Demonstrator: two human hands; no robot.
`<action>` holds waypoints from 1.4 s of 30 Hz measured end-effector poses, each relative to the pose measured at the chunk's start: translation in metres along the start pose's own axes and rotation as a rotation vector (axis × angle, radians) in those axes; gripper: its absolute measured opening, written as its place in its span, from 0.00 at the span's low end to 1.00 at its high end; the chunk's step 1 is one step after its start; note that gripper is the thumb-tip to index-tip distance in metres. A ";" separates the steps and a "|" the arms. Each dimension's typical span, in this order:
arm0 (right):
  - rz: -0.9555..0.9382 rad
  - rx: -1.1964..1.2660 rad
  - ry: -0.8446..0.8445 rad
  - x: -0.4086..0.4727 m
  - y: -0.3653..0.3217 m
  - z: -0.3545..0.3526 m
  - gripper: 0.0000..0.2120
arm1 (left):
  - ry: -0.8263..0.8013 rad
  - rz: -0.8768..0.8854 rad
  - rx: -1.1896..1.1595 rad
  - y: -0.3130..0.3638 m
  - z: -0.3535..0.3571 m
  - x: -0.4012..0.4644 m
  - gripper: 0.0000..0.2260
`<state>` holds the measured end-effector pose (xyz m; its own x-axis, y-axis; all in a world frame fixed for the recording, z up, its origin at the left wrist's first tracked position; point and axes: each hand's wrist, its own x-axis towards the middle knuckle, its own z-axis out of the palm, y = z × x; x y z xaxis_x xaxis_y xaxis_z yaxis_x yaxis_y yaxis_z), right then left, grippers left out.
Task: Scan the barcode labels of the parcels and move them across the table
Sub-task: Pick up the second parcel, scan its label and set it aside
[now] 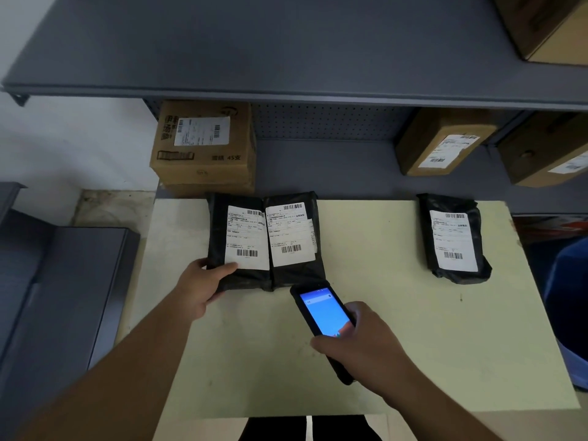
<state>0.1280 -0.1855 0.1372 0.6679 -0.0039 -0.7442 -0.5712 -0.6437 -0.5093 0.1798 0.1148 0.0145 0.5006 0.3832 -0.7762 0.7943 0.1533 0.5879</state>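
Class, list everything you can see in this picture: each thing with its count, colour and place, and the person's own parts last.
Bagged parcels: three, black with white labels; two touching at table's far left, one far right.
Table: one, pale yellow, centre.
Handheld scanner: one, black with blue screen, near the middle parcel.
Cardboard boxes: four, brown; one on the top shelf, three on the lower shelf.
Shelving: grey, behind the table.
Left hand: grips the leftmost parcel's near corner.
Right hand: holds the scanner.
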 end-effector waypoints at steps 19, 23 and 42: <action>-0.083 -0.127 0.061 -0.025 -0.024 -0.011 0.22 | -0.175 0.254 -0.167 0.023 -0.001 -0.052 0.18; -0.103 -0.186 0.082 -0.031 -0.034 -0.019 0.25 | -0.224 0.274 -0.152 0.018 0.020 -0.057 0.20; -0.048 -0.115 0.046 -0.031 -0.028 -0.030 0.23 | -0.156 0.315 -0.081 -0.003 0.065 -0.058 0.30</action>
<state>0.1383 -0.1902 0.1875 0.7156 -0.0041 -0.6985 -0.4816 -0.7273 -0.4890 0.1708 0.0332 0.0427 0.7679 0.2806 -0.5758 0.5659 0.1240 0.8151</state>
